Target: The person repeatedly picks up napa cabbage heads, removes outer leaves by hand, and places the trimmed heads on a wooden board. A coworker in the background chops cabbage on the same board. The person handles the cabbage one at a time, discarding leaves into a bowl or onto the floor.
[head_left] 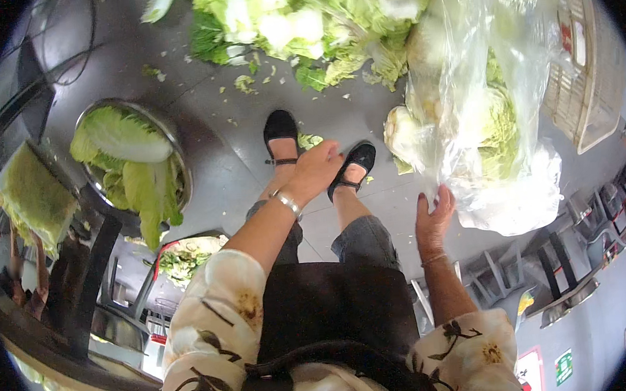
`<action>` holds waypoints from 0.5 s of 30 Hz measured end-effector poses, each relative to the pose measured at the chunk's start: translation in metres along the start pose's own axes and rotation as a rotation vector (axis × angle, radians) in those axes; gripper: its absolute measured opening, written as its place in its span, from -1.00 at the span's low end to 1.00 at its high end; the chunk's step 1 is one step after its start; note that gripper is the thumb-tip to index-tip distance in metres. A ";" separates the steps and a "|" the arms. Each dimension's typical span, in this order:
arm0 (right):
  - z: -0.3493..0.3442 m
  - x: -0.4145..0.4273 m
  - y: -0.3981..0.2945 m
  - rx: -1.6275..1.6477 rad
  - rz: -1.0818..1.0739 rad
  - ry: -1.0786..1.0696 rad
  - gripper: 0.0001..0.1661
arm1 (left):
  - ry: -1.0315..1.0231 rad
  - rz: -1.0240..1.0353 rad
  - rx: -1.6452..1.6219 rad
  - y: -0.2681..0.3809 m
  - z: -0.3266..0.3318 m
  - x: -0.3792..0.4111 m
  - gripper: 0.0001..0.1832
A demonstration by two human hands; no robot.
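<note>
My right hand (435,212) reaches to the lower edge of a clear plastic bag (452,127), fingers touching or right beside the film; whether it grips is unclear. Inside or under the bag show napa cabbages (495,123). Nothing shows in my left hand (317,167), which hangs above my feet with its fingers partly curled. A whitish cabbage base (401,132) pokes out at the bag's left side. At the top, a pile of cabbage leaves (286,19) lies on the grey floor.
A metal bowl (187,176) with cabbage leaves stands to the left. Farther left, another person's hands (41,275) are below a leafy green block (36,192). A cream plastic crate (589,98) is at the right, stacked stools (498,274) at the lower right. Leaf scraps litter the floor.
</note>
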State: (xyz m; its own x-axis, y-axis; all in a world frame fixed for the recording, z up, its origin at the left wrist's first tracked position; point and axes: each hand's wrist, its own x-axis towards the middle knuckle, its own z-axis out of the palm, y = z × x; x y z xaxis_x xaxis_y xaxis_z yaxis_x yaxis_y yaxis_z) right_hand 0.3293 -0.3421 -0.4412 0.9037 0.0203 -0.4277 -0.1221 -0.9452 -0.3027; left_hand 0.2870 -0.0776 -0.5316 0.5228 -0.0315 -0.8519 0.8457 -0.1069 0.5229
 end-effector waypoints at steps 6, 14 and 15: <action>-0.013 -0.022 -0.007 0.038 -0.114 0.209 -0.44 | 0.084 0.298 0.305 0.017 0.069 0.117 -0.60; 0.069 -0.033 0.121 1.448 1.171 -0.020 -0.47 | -0.236 0.294 0.433 0.046 0.127 0.188 -0.39; 0.102 -0.029 0.143 1.600 1.421 -0.053 -0.43 | -0.239 0.321 0.428 0.043 0.134 0.198 -0.35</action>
State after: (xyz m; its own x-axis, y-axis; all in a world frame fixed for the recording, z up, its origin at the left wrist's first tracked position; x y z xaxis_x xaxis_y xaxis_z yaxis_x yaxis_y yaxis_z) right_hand 0.2442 -0.4450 -0.5590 -0.0975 -0.2390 -0.9661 -0.7131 0.6940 -0.0997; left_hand 0.4129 -0.2221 -0.6820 0.6645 -0.3467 -0.6620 0.5045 -0.4454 0.7397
